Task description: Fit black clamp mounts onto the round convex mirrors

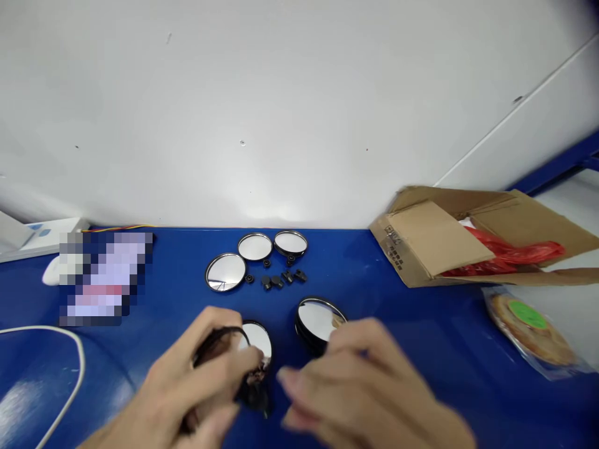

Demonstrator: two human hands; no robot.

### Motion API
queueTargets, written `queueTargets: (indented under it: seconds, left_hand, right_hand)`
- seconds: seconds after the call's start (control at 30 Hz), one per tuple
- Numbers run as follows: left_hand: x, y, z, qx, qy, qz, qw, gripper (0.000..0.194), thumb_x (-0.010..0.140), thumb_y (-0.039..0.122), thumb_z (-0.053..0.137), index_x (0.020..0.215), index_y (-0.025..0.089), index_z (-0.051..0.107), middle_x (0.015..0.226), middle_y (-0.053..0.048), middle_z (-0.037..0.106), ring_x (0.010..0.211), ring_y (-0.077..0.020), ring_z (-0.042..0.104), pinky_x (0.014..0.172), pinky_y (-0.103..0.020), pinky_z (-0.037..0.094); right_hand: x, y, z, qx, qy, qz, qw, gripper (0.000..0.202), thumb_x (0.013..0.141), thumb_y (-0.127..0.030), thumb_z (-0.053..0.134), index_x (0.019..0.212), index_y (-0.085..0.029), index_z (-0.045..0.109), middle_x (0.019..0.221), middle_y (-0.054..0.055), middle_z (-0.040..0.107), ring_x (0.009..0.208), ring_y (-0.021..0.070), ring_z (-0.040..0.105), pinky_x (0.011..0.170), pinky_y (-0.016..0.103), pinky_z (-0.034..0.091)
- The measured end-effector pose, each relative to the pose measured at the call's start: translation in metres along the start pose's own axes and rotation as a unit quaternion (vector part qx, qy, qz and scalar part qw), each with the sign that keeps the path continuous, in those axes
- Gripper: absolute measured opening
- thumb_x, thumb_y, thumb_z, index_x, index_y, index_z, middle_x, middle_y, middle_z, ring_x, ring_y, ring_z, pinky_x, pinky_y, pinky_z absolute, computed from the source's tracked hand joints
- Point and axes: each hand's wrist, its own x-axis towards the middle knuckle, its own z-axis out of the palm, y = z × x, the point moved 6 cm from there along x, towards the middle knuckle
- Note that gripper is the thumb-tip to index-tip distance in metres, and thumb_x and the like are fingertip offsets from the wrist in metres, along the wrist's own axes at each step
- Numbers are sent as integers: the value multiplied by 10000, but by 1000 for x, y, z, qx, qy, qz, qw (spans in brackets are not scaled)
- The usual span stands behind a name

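My left hand [187, 380] is wrapped round a black-rimmed round mirror [206, 347], tilted and partly covered by the fingers. A dark part [256, 394] hangs just below its fingertips. To its right, my right hand [355, 380] is closed and blurred, its fingertips pressed together; whatever they pinch, if anything, is hidden. Behind the left fingers lies another round mirror [259, 340]. Beyond the right hand is a stack of round mirrors [319, 319], partly covered by it.
Farther back lie three round mirrors [226, 272] and several small black clamps [277, 282]. A cardboard box [440, 240] with red plastic stands at right, near a wrapped round pastry [533, 327]. At left are a blurred-out phone [110, 277], a white mouse [53, 269] and a white cable [79, 355].
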Motion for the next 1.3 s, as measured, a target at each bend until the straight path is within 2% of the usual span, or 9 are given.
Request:
queueTargets:
  seconds: [0.17,0.27,0.37,0.43,0.57,0.67,0.77,1.13,1.3]
  left_hand:
    - [5,-22,-11,-22,49,-47,997,382,1230,427,476,1534,426,707,1401,-60,681,1089,-234,741,853,-312,656]
    - [4,-24,-10,3,50,-32,998,389,1225,508,491,1538,449,714,1463,-57,623,1039,-219,721,820,-307,631]
    - [0,-29,-5,9,29,-39,999,424,1233,484,482,1625,452,640,1515,-59,587,859,-145,684,719,-260,598]
    - [-1,-32,-3,9,21,-42,999,446,1230,479,506,1665,426,590,1534,-74,590,908,-156,713,771,-255,627]
    - [0,-33,-3,14,24,-41,999,448,1212,445,569,1653,368,565,1561,-102,608,1256,-262,743,968,-285,667]
    - [0,-32,-1,6,18,-54,998,446,1214,413,556,1657,366,543,1594,-111,590,1266,-265,754,877,-256,682]
    - [-2,-31,-1,20,15,-58,998,462,1201,404,575,1661,393,533,1604,-98,583,1291,-274,752,937,-292,691]
    - [-3,-31,3,22,-6,-69,997,488,1193,392,565,1677,423,507,1597,-94,585,1253,-275,765,830,-274,686]
    - [-1,-30,4,26,-12,-63,998,491,1194,395,577,1679,428,509,1596,-90,588,1269,-269,759,905,-282,686]
  right_hand:
    - [6,60,-19,-3,168,160,973,125,1108,-311,808,1216,-346,859,977,23,765,860,206,735,718,332,608]
    - [6,98,-9,9,167,236,957,198,1054,-404,873,1236,-326,880,1064,27,827,879,217,746,824,377,623]
    - [5,124,3,39,132,279,950,201,1009,-426,906,1156,-289,908,1004,31,850,840,217,727,794,376,587]
    - [5,133,11,54,93,292,950,171,989,-412,914,1099,-282,928,951,31,831,815,206,700,746,354,549]
    - [5,142,24,73,28,301,950,181,978,-382,898,1115,-275,949,950,40,792,763,176,634,684,328,492]
    - [5,146,34,111,-34,304,945,211,980,-411,883,1135,-289,958,961,45,790,758,177,623,682,334,478]
    - [4,148,41,156,-77,321,931,222,975,-441,877,1130,-310,967,994,55,821,789,195,642,703,353,469]
    - [-2,157,38,138,-83,377,912,322,953,-576,857,1084,-298,953,883,26,839,763,216,608,703,386,429]
    - [1,149,38,162,-80,381,907,293,956,-520,854,1104,-282,938,971,39,887,877,253,742,780,402,483]
